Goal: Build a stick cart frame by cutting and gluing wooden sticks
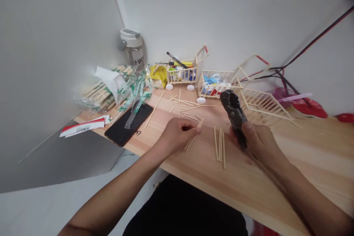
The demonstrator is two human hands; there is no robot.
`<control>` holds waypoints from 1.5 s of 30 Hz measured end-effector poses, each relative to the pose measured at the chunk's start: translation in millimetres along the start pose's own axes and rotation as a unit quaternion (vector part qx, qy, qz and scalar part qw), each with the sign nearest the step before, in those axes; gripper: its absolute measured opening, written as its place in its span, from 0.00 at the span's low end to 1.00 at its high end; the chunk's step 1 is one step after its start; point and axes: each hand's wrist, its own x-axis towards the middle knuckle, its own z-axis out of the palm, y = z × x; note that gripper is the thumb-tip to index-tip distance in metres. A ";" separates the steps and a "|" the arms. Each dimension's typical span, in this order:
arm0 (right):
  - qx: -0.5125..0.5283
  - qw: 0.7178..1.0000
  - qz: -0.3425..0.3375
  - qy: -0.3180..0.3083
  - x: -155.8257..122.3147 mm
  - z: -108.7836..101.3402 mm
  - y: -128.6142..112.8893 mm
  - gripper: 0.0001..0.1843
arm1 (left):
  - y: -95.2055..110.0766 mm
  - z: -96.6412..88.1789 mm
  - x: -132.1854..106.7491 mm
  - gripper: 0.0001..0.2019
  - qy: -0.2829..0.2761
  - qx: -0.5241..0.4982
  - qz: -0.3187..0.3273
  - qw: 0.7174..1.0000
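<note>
My left hand [179, 135] is closed, thumb and fingertips pinching a couple of thin wooden sticks [190, 143] that slant down toward the table's front edge. In my right hand [261, 138] is a black pliers-like tool [233, 108], its rounded head pointing up and away from me. Between the hands, several longer wooden sticks [220, 143] lie side by side on the wooden table [276, 166]. Short cut pieces [190, 108] are scattered just beyond my left hand. The tool's head is apart from the sticks.
Behind stand two stick-built carts, one [181, 77] holding pens, another [215, 83] holding bottle caps. A stick frame [262, 103] leans at right. Leftward are a phone [128, 125], bagged sticks [105, 90] and a bottle [132, 48]. Cables [312, 49] run along the wall.
</note>
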 end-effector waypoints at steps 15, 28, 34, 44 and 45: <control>0.135 0.988 0.081 -0.001 -5.3 -4.7 -5.2 0.31 | 31.5 39.7 20.0 0.21 -0.076 0.226 0.065 0.969; 0.246 0.959 0.130 0.056 -8.0 0.0 -13.8 0.22 | 53.1 9.0 16.9 0.15 -0.012 0.417 0.063 0.907; 0.305 0.943 0.116 0.060 -5.2 1.0 -3.8 0.21 | 39.9 -79.0 46.8 0.17 0.141 0.637 -0.075 0.754; 0.293 0.943 0.144 0.063 -5.0 3.4 -7.7 0.20 | 19.4 -85.7 69.7 0.16 0.105 0.624 -0.148 0.760; 0.293 0.944 0.137 0.067 -4.1 2.7 -6.1 0.20 | 20.2 -88.2 68.1 0.15 0.107 0.621 -0.144 0.763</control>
